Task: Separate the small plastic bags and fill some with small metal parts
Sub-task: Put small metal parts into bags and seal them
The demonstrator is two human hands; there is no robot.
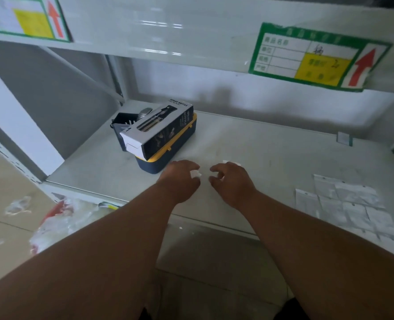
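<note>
The left hand (179, 179) pinches a small plastic bag (195, 173), probably to open it; the right hand (231, 181) hovers beside it with curled fingers holding nothing. Separated bags (348, 204) lie spread flat near right on the shelf (272, 146), likely ready for filling.

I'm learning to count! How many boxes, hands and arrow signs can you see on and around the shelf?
Boxes: 2, the spray bottle box lying on the blue and yellow box
Hands: 2, left hand, right hand
Arrow signs: 2, left sign, right sign
Total: 6
</note>
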